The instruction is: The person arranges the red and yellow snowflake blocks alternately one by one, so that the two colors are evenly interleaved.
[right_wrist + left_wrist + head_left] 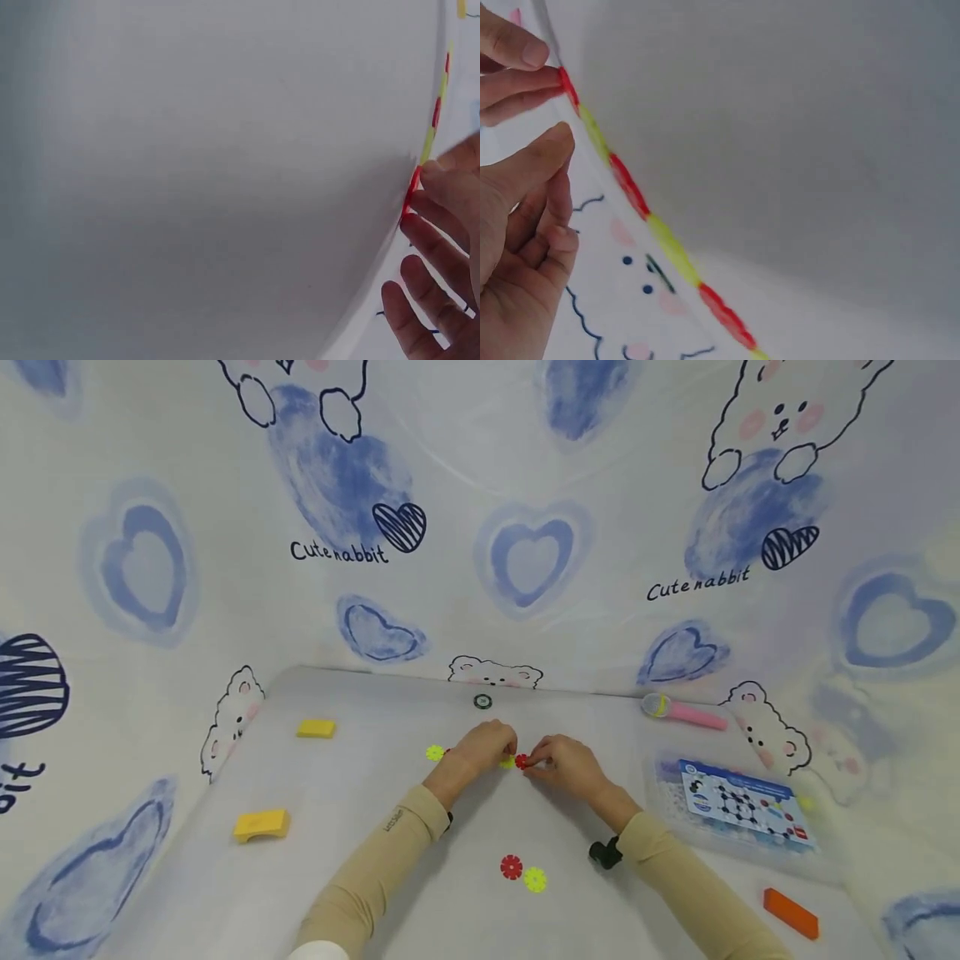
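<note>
A row of alternating red and yellow-green notched plastic snowflake discs (630,186) runs along the table. In the head view my left hand (483,745) covers its middle, and a yellow-green disc (435,752) shows to the left. My right hand (570,766) pinches the red disc (412,191) at the row's right end between thumb and fingers. The left hand's thumb and forefinger meet beside the yellow-green disc (594,133) next to that red one, with nothing visible between them. A loose red disc (512,867) and a loose yellow-green disc (536,880) lie nearer me, side by side.
Two yellow blocks (262,825) lie on the left. A dark round chip (483,702) and a pink toy microphone (693,716) are along the back. At right stand a clear plastic box (738,806) with a printed sheet and an orange block (791,912).
</note>
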`<state>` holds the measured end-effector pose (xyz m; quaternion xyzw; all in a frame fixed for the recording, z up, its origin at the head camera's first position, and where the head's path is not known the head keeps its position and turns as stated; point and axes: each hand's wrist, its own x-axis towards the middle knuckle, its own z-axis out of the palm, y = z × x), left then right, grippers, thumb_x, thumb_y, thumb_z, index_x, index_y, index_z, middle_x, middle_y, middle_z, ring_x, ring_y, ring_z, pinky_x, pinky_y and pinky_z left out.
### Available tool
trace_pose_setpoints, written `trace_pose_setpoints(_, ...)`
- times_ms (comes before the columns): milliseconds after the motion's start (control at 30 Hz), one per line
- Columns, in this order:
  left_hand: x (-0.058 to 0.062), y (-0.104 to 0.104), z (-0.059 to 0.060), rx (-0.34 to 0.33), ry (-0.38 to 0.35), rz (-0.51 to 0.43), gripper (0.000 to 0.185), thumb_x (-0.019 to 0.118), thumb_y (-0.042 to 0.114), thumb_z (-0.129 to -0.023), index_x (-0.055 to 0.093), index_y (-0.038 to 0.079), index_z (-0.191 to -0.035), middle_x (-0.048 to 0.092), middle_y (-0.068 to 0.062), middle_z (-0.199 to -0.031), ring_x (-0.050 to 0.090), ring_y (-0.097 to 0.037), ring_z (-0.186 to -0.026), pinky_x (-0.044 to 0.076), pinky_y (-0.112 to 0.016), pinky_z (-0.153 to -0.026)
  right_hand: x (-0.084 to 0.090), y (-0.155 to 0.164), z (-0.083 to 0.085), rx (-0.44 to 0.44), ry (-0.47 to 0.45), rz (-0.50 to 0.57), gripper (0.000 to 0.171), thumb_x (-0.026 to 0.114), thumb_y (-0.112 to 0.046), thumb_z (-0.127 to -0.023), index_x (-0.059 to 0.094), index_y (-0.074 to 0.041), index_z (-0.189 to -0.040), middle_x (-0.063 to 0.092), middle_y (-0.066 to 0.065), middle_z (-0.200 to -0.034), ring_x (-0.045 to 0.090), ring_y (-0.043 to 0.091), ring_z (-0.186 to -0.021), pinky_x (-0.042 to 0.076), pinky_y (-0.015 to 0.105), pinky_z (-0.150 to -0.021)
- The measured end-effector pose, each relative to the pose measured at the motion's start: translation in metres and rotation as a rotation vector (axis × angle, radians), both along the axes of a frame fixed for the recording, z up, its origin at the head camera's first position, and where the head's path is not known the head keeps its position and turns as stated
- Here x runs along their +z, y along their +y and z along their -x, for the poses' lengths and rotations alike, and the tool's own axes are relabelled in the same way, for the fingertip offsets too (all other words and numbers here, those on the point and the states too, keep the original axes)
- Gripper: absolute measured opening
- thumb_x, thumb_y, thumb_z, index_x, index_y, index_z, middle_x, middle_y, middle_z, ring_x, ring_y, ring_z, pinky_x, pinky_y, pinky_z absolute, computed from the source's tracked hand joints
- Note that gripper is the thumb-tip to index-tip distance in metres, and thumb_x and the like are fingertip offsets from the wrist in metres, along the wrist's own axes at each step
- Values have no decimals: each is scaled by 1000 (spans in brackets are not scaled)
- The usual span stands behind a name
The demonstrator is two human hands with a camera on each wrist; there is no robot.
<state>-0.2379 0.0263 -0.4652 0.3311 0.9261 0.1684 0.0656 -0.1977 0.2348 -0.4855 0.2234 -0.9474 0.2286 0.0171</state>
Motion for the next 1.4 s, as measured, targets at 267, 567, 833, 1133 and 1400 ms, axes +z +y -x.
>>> trace_pose_setpoints(267,-5,11,5,-12,22,-5,12,75,2,-101,83,7,-108,81,-4,-108,72,-18,-101,60,-32,-97,-1,-4,-8,39,77,-106,10,91,-22,-90,88,-17,-99,75,-2,-106,66,18,-98,60,37,-79)
trace_pose_setpoints(567,-9,16,6,-2,50,39,13,77,0,-97,83,8,-106,81,-3,-105,74,-19,-101,61,-30,-95,5,11,-31,170,3,-16,13,89,-24,-92,87,-20,-104,80,-8,-104,72,14,-95,61,35,-82)
trace_pose_setpoints(833,-4,22,0,23,62,63,11,76,4,-100,82,8,-108,80,-3,-107,72,-18,-102,60,-28,-95,11,18,-92,472,-222,51,37,89,-42,-92,83,-22,-122,76,-12,-113,69,4,-96,61,24,-86)
trace_pose_setpoints(1133,-3,27,-4,13,49,97,13,75,8,-103,81,8,-114,79,-3,-111,70,-16,-102,60,-26,-96,8,13,-120,469,-240,23,27,87,-28,-95,82,-20,-120,72,-12,-110,64,-3,-92,58,16,-82)
trace_pose_setpoints(1400,-6,28,-5,28,41,90,13,75,7,-103,81,9,-115,79,-3,-112,69,-16,-102,60,-27,-96,6,4,-114,490,-128,-68,23,88,-29,-92,77,-25,-112,70,-17,-104,59,-7,-83,50,10,-75)
